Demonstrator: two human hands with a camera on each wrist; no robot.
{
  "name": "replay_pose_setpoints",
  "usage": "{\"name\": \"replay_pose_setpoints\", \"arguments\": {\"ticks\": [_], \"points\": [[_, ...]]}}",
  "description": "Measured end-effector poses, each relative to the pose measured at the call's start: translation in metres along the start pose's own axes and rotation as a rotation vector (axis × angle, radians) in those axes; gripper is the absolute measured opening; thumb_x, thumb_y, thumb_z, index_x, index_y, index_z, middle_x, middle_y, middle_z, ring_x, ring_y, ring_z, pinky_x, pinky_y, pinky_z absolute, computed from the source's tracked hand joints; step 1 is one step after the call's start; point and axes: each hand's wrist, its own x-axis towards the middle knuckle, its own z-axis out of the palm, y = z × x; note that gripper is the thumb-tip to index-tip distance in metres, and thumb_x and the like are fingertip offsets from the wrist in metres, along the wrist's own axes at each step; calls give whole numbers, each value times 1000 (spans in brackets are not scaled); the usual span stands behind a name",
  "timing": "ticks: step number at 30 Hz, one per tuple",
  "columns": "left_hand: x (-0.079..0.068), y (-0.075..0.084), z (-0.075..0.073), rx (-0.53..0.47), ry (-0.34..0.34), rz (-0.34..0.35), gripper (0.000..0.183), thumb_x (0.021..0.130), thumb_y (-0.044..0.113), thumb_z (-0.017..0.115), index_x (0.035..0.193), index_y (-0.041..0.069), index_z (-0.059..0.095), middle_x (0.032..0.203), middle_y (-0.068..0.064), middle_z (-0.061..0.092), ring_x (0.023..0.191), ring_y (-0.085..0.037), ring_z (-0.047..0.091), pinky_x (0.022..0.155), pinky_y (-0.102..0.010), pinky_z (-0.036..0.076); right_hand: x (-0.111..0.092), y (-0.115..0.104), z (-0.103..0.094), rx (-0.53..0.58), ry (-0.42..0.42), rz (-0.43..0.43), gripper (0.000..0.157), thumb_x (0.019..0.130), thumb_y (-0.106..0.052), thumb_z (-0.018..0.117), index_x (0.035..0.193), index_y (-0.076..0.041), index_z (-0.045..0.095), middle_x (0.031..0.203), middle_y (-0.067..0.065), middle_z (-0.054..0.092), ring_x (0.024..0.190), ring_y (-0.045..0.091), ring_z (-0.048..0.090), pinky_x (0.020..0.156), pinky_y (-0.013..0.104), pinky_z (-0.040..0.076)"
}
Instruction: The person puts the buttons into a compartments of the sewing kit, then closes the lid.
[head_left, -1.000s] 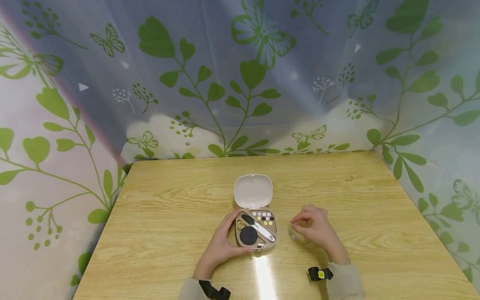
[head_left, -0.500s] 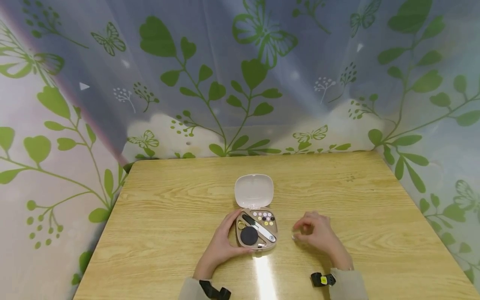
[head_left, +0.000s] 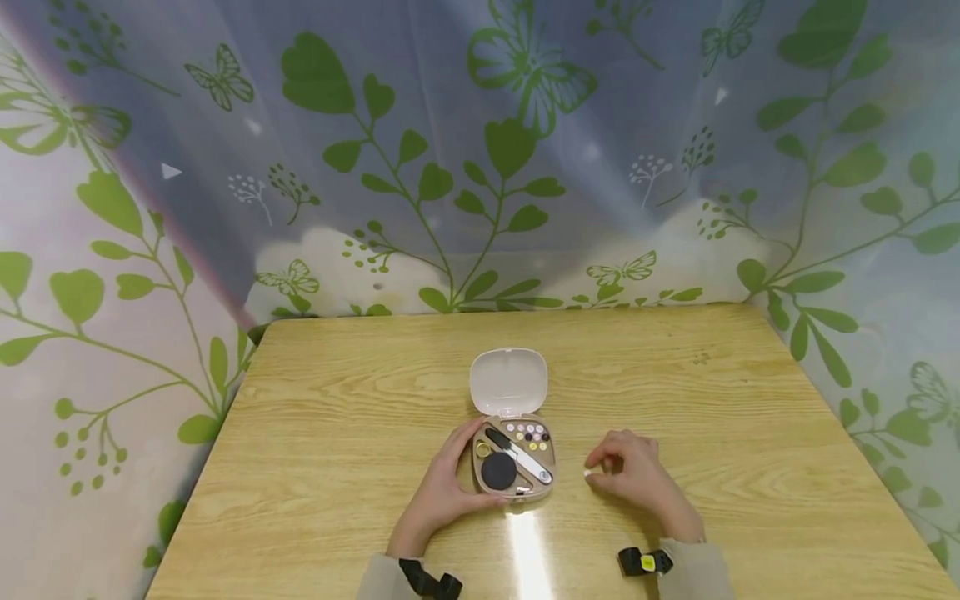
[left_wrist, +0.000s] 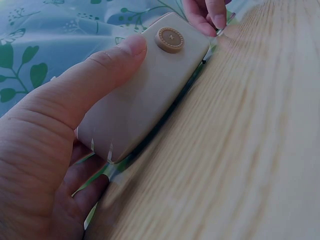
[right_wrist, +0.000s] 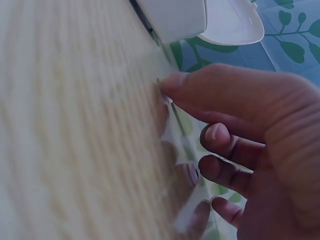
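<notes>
An open sewing kit box (head_left: 552, 492), beige with a pale lid (head_left: 508, 382) tipped back, sits on the table in the head view. My left hand (head_left: 441, 492) grips its left side, thumb along the front near a brown button-shaped clasp (left_wrist: 171, 39). Inside lie small buttons (head_left: 528, 437), a white-handled tool with a dark end (head_left: 532, 467), a round black disc (head_left: 498, 472) and a gold ring (head_left: 483, 450). To the right of the box, my right hand (head_left: 636, 475) pinches a small white button (head_left: 587, 473) between thumb and index finger, low over the wood.
The wooden table (head_left: 337, 400) extends on all sides of the box. A patterned curtain (head_left: 420, 208) with green leaves and butterflies hangs along the back and sides. Each wrist wears a black strap; the right one (head_left: 645, 562) carries a yellow mark.
My right hand has shifted slightly down and right to the small white button that lay on the table, and now pinches it. The left hand and box have stayed in place.
</notes>
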Motion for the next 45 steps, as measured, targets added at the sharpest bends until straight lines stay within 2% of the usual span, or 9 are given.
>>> {"name": "replay_pose_setpoints", "arguments": {"ticks": [6, 16, 27, 32, 39, 45], "points": [[1, -1, 0, 5, 3, 16, 116, 58, 38, 97, 154, 20, 35, 155, 3, 38, 143, -19, 33, 118, -49, 27, -1, 2, 2, 9, 28, -24, 21, 69, -10, 87, 75, -23, 72, 68, -14, 51, 72, 5, 42, 80, 41, 24], [1, 0, 0, 12, 3, -5, 116, 58, 38, 97, 154, 22, 35, 154, 7, 38, 143, -17, 33, 118, -48, 27, -2, 4, 2, -10, 68, -35, 25, 69, -8, 88, 71, -26, 71, 67, -16, 52, 71, 4, 43, 81, 42, 25], [0, 0, 0, 19, 7, 0, 116, 58, 41, 96, 155, 23, 34, 155, 5, 37, 143, -19, 33, 118, -50, 27, -2, 5, 3, -6, 90, -51, 21, 68, -6, 87, 71, -22, 74, 67, -15, 53, 70, 5, 44, 84, 45, 24], [0, 0, 1, -5, 5, -23, 115, 59, 42, 95, 155, 26, 34, 155, 6, 36, 144, -18, 32, 118, -51, 26, 1, 3, 3, 5, 82, -38, 21, 69, -8, 86, 72, -24, 74, 66, -15, 52, 70, 5, 43, 88, 47, 25], [0, 1, 0, 5, 8, 2, 115, 59, 41, 96, 155, 22, 34, 155, 2, 37, 144, -19, 32, 118, -51, 26, 5, -1, 2, 0, 71, -37, 22, 70, -8, 87, 75, -25, 73, 66, -14, 49, 71, 5, 42, 84, 42, 23], [0, 0, 1, 2, 6, -9, 116, 59, 41, 95, 155, 24, 33, 156, 5, 35, 144, -18, 31, 118, -51, 26, 8, -7, 1, -19, 81, -57, 21, 70, -8, 87, 75, -24, 73, 67, -17, 51, 72, 5, 43, 89, 46, 27]]}}
